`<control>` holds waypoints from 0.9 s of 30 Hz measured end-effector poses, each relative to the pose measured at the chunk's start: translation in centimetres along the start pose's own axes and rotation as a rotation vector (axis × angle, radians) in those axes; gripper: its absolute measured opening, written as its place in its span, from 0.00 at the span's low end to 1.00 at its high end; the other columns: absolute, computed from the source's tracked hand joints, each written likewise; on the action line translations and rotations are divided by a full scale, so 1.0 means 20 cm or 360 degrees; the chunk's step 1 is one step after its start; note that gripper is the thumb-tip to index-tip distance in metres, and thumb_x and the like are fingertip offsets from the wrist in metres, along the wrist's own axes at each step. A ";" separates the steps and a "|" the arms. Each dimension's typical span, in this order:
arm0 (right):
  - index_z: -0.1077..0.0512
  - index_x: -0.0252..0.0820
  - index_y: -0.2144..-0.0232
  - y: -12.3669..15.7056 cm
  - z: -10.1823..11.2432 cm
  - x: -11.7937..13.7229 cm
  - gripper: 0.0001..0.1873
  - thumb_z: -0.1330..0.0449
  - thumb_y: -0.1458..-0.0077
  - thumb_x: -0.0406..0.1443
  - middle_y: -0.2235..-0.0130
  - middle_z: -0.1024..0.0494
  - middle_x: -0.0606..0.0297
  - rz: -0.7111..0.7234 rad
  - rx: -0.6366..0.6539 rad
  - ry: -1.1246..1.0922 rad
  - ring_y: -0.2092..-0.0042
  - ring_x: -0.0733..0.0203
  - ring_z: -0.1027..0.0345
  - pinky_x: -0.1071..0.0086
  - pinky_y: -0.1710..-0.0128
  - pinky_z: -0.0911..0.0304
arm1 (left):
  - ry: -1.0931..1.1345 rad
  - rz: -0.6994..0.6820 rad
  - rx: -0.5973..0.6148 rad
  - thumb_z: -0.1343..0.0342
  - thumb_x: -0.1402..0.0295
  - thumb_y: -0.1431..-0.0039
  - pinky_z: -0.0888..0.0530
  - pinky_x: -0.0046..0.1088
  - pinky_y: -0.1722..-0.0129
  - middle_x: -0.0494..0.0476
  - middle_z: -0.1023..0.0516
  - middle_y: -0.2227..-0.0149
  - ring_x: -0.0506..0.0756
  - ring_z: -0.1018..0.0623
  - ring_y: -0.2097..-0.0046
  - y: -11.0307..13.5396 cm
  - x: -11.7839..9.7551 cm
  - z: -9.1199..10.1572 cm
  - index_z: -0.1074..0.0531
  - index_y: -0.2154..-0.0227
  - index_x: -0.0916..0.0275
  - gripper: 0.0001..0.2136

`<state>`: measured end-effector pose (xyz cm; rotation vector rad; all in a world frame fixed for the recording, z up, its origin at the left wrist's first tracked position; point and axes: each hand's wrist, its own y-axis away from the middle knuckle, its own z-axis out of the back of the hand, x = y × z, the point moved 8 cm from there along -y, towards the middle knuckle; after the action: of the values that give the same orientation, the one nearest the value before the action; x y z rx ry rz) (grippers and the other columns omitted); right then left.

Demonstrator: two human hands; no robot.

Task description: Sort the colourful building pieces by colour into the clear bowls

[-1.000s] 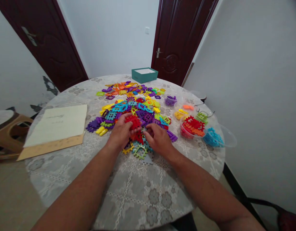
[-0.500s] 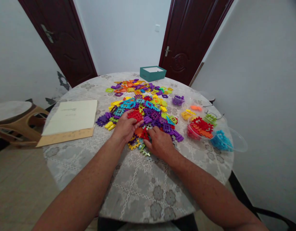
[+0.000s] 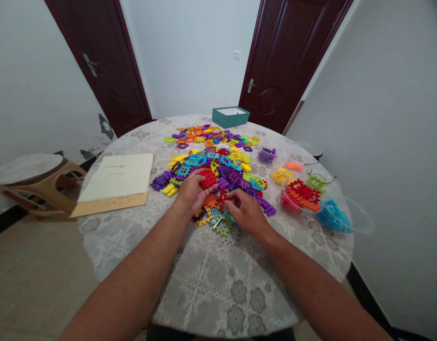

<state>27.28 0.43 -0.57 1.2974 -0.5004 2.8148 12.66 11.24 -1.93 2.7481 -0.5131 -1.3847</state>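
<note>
My left hand (image 3: 191,194) is closed on a red lattice building piece (image 3: 208,178), with the palm partly turned up and some fingers extended. Between the thumb and fingers of my right hand (image 3: 245,208) is a small red notched building piece (image 3: 222,196), just right of the left fingertips. Both hands are at the near side of a heap of colourful interlocking plastic pieces (image 3: 232,175). Below them lie an orange piece (image 3: 211,201), a yellow piece (image 3: 204,217) and a lime-green open-frame piece (image 3: 223,227).
On the right stand clear tubs with sorted pieces: purple (image 3: 267,155), yellow (image 3: 281,175), red (image 3: 299,195) and blue (image 3: 334,215). A teal box (image 3: 230,117) sits at the back. Paper (image 3: 115,177) over cardboard (image 3: 110,203) lies left. A stool (image 3: 37,177) stands beyond.
My right hand has lifted a small red piece out of the heap, uncovering the lime-green frame. The left hand still holds its red lattice piece. The whole view has shifted slightly.
</note>
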 end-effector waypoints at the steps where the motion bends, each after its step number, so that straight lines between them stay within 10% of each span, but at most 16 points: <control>1: 0.26 0.45 0.61 -0.01 0.02 -0.02 0.06 0.39 0.38 0.40 0.68 0.22 0.68 -0.0036 -0.0055 -0.0134 0.67 0.60 0.29 0.69 0.65 0.37 | 0.0017 0.0014 0.0009 0.45 0.77 0.47 0.17 0.46 0.53 0.60 0.20 0.57 0.59 0.16 0.56 0.00 0.00 0.00 0.30 0.51 0.62 0.19; 11: 0.24 0.44 0.57 -0.03 0.03 -0.08 0.11 0.37 0.38 0.43 0.62 0.19 0.65 -0.0059 -0.0227 -0.0554 0.64 0.60 0.27 0.67 0.64 0.33 | -0.0308 0.0168 0.0426 0.33 0.77 0.48 0.18 0.34 0.54 0.60 0.19 0.53 0.55 0.18 0.55 0.12 0.09 -0.16 0.28 0.46 0.60 0.25; 18: 0.24 0.43 0.48 -0.05 0.19 0.00 0.14 0.45 0.31 0.35 0.50 0.18 0.57 0.0170 -0.0280 0.0243 0.49 0.55 0.25 0.62 0.46 0.33 | -0.0314 0.0184 0.0394 0.37 0.77 0.44 0.15 0.38 0.58 0.60 0.19 0.54 0.58 0.16 0.53 0.13 0.08 -0.16 0.30 0.47 0.60 0.22; 23: 0.24 0.37 0.53 -0.08 0.33 -0.19 0.13 0.48 0.32 0.32 0.53 0.19 0.45 -0.0351 -0.0033 0.1260 0.49 0.43 0.25 0.55 0.50 0.33 | -0.0262 0.0131 0.0297 0.40 0.78 0.44 0.14 0.43 0.61 0.63 0.19 0.51 0.63 0.16 0.49 0.10 0.03 -0.13 0.34 0.43 0.59 0.25; 27: 0.26 0.38 0.50 -0.07 0.33 -0.27 0.16 0.51 0.32 0.32 0.54 0.18 0.45 -0.0567 0.0153 0.1411 0.52 0.43 0.23 0.57 0.54 0.33 | -0.0240 0.0103 0.0268 0.43 0.80 0.46 0.15 0.42 0.60 0.64 0.19 0.54 0.64 0.16 0.48 0.09 0.03 -0.12 0.34 0.43 0.61 0.26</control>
<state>35.92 0.53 -0.23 0.0326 -0.0801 2.7304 14.44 9.02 -0.66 2.7373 -0.7511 -1.6115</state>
